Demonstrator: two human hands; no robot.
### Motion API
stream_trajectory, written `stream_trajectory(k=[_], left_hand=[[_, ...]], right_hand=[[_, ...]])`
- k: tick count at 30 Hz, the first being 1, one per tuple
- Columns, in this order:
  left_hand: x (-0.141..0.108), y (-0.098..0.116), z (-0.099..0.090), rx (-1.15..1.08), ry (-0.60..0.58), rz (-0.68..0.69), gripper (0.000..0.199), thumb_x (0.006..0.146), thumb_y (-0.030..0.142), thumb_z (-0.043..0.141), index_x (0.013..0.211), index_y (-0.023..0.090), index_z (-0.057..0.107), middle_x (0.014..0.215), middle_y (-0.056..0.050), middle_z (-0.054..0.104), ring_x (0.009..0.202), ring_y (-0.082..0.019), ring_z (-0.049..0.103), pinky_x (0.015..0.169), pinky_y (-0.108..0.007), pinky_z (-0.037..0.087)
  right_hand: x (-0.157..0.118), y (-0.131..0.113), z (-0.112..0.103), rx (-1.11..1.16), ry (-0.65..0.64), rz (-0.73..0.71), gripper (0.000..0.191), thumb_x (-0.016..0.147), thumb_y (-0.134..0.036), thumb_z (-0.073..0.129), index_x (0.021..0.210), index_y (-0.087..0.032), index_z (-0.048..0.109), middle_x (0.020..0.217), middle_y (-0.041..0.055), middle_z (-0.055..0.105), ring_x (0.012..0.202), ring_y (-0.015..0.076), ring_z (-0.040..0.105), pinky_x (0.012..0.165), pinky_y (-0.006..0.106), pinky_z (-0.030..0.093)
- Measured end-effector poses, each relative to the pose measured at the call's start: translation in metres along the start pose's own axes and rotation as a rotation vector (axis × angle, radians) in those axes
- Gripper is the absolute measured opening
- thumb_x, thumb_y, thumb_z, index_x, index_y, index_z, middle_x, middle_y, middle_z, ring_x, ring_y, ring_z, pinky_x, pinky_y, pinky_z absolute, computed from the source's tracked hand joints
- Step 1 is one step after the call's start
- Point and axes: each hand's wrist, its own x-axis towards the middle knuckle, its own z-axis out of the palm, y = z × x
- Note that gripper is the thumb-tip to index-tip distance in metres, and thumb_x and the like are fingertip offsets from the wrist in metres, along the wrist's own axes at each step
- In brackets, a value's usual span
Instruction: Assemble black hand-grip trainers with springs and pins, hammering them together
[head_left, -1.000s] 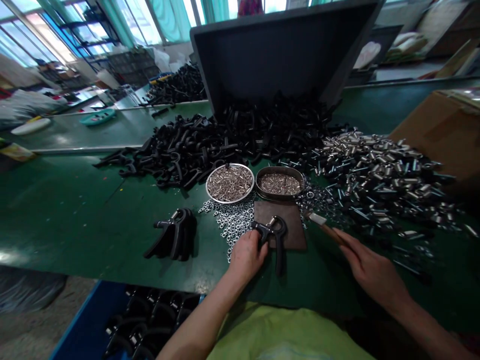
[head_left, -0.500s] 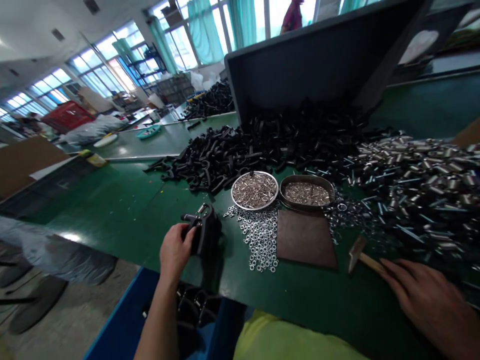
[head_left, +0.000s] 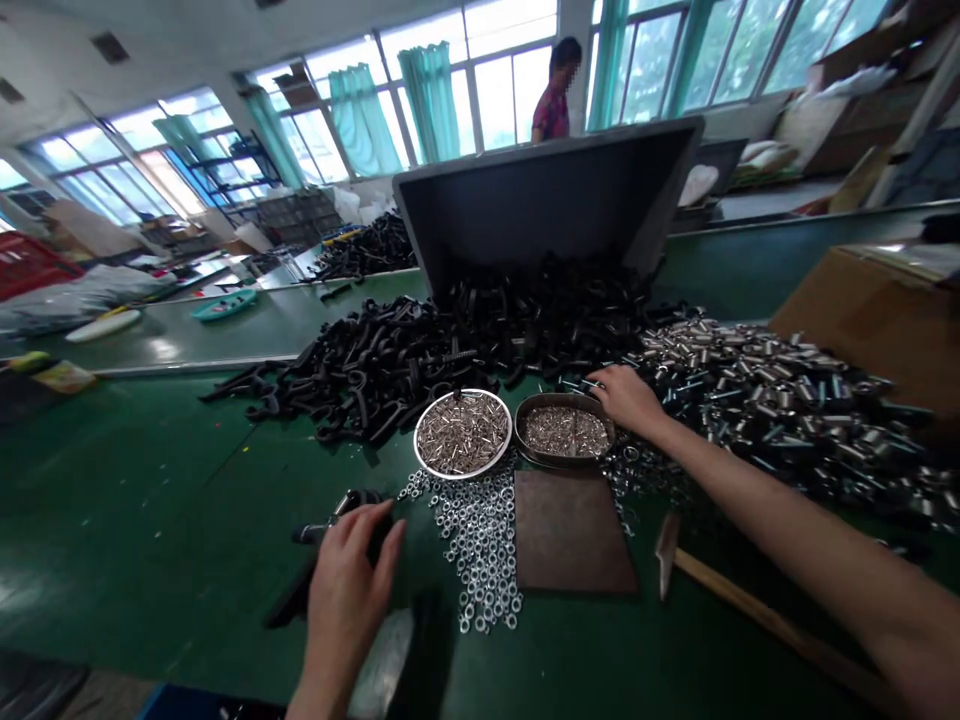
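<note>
My left hand (head_left: pixel 352 570) curls over a black plastic part (head_left: pixel 296 592) with metal cylinders at its upper end, low on the left of the green table. Dark plastic shows between thumb and fingers; the palm hides the rest. My right hand (head_left: pixel 628 398) reaches past the oval tin (head_left: pixel 611 440) of small metal pins, its fingertips closed among screws (head_left: pixel 574 385) at the pile's edge. What they pinch is too small to make out. Beneath my right forearm lies a hammer (head_left: pixel 720 578). A brown square plate (head_left: pixel 574 530) is in front of the tin.
Nuts (head_left: pixel 484 560) spread below a round dish (head_left: pixel 420 455) of pins. Black plastic parts (head_left: pixel 375 360) spill from a grey bin (head_left: pixel 540 200) tipped toward me. Metal sleeves (head_left: pixel 750 370) are heaped at right near a cardboard box (head_left: pixel 870 320). A person (head_left: pixel 553 110) stands behind the bin.
My right hand has left the hammer handle and moved forward to the screws behind the tin. The black part under my left hand is now tilted lower. The view has swung right.
</note>
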Motion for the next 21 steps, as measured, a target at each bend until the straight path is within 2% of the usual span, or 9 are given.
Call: stream_trajectory(k=[2, 5, 8, 12, 15, 17, 19, 21], left_hand=[[0.0, 0.021, 0.02, -0.108, -0.063, 0.086, 0.033, 0.086, 0.044, 0.047, 0.104, 0.021, 0.062, 0.108, -0.009, 0.061, 0.104, -0.024, 0.055, 0.092, -0.039, 0.045], [-0.004, 0.048, 0.047, -0.22, -0.177, 0.192, 0.025, 0.087, 0.037, 0.049, 0.103, 0.023, 0.063, 0.107, -0.008, 0.062, 0.103, -0.022, 0.057, 0.09, -0.038, 0.048], [-0.008, 0.068, 0.064, -0.305, -0.251, 0.276, 0.021, 0.088, 0.032, 0.049, 0.102, 0.024, 0.063, 0.107, -0.008, 0.063, 0.101, -0.021, 0.058, 0.088, -0.036, 0.05], [-0.006, 0.079, 0.074, -0.382, -0.302, 0.307, 0.02, 0.087, 0.03, 0.05, 0.101, 0.024, 0.063, 0.106, -0.008, 0.063, 0.1, -0.022, 0.059, 0.086, -0.037, 0.051], [0.002, 0.086, 0.077, -0.429, -0.321, 0.289, 0.021, 0.088, 0.031, 0.05, 0.102, 0.023, 0.063, 0.105, -0.009, 0.063, 0.1, -0.023, 0.059, 0.087, -0.039, 0.051], [0.007, 0.095, 0.079, -0.463, -0.33, 0.28, 0.022, 0.088, 0.031, 0.049, 0.104, 0.022, 0.062, 0.107, -0.009, 0.063, 0.102, -0.023, 0.058, 0.089, -0.04, 0.05], [0.011, 0.107, 0.082, -0.489, -0.326, 0.281, 0.026, 0.087, 0.03, 0.05, 0.111, 0.023, 0.059, 0.114, -0.01, 0.061, 0.107, -0.023, 0.056, 0.093, -0.042, 0.048], [0.012, 0.122, 0.084, -0.51, -0.297, 0.301, 0.039, 0.084, 0.03, 0.055, 0.123, 0.022, 0.052, 0.126, -0.011, 0.054, 0.117, -0.025, 0.051, 0.098, -0.044, 0.044]], right_hand=[[0.033, 0.006, 0.01, -0.016, -0.018, 0.03, 0.032, 0.087, -0.022, 0.048, 0.115, -0.012, 0.06, 0.108, 0.0165, 0.063, 0.106, 0.0262, 0.051, 0.089, 0.038, 0.041], [0.057, 0.012, 0.023, -0.013, -0.052, 0.056, 0.034, 0.086, -0.019, 0.051, 0.118, -0.011, 0.058, 0.109, 0.0181, 0.063, 0.105, 0.0268, 0.052, 0.086, 0.038, 0.042], [0.063, 0.017, 0.025, 0.024, -0.069, 0.061, 0.028, 0.089, -0.018, 0.046, 0.113, -0.013, 0.061, 0.108, 0.0153, 0.064, 0.107, 0.0251, 0.053, 0.09, 0.039, 0.04], [0.06, 0.025, 0.012, 0.129, -0.059, 0.07, 0.028, 0.088, -0.016, 0.046, 0.111, -0.014, 0.063, 0.111, 0.0118, 0.064, 0.109, 0.022, 0.053, 0.094, 0.038, 0.04], [0.048, 0.028, -0.007, 0.236, -0.033, 0.104, 0.031, 0.088, -0.015, 0.047, 0.115, -0.013, 0.061, 0.116, 0.0117, 0.063, 0.105, 0.0202, 0.057, 0.092, 0.036, 0.044], [0.029, 0.024, -0.025, 0.311, -0.033, 0.116, 0.033, 0.089, -0.018, 0.044, 0.119, -0.015, 0.058, 0.111, 0.0092, 0.065, 0.094, 0.0167, 0.062, 0.084, 0.033, 0.05], [-0.001, 0.011, -0.043, 0.466, -0.054, 0.103, 0.033, 0.09, -0.02, 0.044, 0.12, -0.016, 0.058, 0.104, 0.0064, 0.067, 0.081, 0.0134, 0.064, 0.077, 0.029, 0.053], [-0.04, -0.011, -0.059, 0.758, -0.103, 0.059, 0.029, 0.086, -0.021, 0.05, 0.112, -0.018, 0.062, 0.104, 0.0059, 0.066, 0.077, 0.0123, 0.064, 0.075, 0.028, 0.053]])
